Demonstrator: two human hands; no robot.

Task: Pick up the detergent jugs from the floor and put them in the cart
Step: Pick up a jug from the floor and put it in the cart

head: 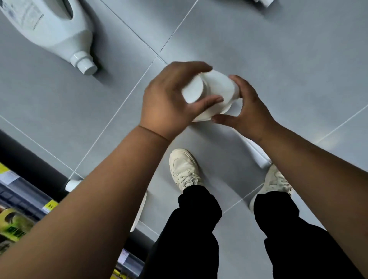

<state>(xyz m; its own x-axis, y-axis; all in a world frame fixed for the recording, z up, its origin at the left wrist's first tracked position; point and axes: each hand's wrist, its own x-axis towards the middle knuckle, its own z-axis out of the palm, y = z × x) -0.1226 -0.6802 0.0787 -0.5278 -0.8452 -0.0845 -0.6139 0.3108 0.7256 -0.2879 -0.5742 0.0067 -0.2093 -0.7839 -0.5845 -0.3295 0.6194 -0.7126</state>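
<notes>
I hold a white detergent jug (217,89) upright over the grey tiled floor, seen from its cap end. My left hand (169,101) wraps around the cap and neck. My right hand (247,111) grips the jug's shoulder from the right. A second white jug (51,29) lies on its side at the top left, cap pointing toward me. Part of another white jug (262,2) shows at the top edge. A further white jug (72,184) lies partly hidden under my left forearm. No cart is in view.
A store shelf (18,199) with yellow price tags and green-yellow packages runs along the lower left. My two feet in white sneakers (185,169) stand on the tiles below the held jug.
</notes>
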